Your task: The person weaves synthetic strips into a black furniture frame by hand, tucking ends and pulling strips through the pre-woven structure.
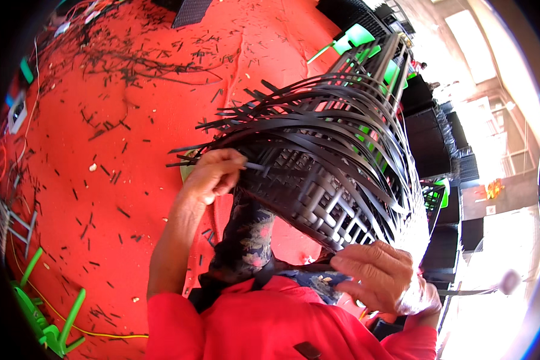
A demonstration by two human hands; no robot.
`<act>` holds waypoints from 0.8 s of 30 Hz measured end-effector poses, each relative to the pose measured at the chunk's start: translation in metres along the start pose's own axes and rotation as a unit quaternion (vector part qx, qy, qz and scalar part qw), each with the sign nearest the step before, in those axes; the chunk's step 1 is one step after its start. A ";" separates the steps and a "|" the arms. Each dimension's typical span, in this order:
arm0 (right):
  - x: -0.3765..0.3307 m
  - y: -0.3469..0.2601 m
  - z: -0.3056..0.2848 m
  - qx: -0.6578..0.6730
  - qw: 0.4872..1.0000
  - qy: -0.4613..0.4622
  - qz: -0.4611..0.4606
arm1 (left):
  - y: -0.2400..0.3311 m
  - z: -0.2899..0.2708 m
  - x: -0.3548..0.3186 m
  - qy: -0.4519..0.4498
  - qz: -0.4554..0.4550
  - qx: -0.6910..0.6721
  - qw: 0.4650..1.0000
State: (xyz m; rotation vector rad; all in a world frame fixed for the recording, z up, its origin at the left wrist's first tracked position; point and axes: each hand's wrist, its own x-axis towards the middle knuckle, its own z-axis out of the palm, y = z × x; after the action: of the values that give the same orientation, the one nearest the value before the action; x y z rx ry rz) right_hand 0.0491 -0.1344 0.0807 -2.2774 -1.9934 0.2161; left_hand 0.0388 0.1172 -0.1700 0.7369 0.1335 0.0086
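Across my lap lies a partly woven black basket (333,210), tilted, with long loose black plastic strips (354,108) fanning out and bending away from it. My left hand (213,174) is at its left corner, thumb and fingers pinched on a slim grey strip-like piece (257,166) that points into the weave. By the near right edge of the basket is my right hand (375,273), its fingers bent and close together. Whatever those fingers hold, if anything, is hidden.
Short black strip offcuts (111,174) litter the red floor (156,114). A bright green chair frame (57,330) stands at the lower left, beside a yellow cord (111,335). Stacked black woven baskets (429,141) line the right side. Another green chair (357,36) is at the back.
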 end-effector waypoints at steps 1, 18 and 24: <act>-0.019 0.002 0.005 -0.006 0.999 0.016 0.042 | 0.000 -0.006 -0.001 0.082 -0.010 0.007 0.997; -0.103 0.022 0.065 -0.097 0.951 0.196 0.220 | 0.099 -0.171 -0.106 0.453 0.105 0.205 0.861; -0.115 0.029 0.071 -0.094 0.927 0.265 0.247 | 0.076 -0.133 -0.073 0.470 0.120 0.400 0.778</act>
State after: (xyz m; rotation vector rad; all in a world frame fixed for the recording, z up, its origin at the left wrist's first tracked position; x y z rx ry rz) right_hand 0.0496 -0.2534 0.0099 -2.5518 -1.2024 -0.5248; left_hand -0.0474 0.2587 -0.2075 1.5573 1.0565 0.6103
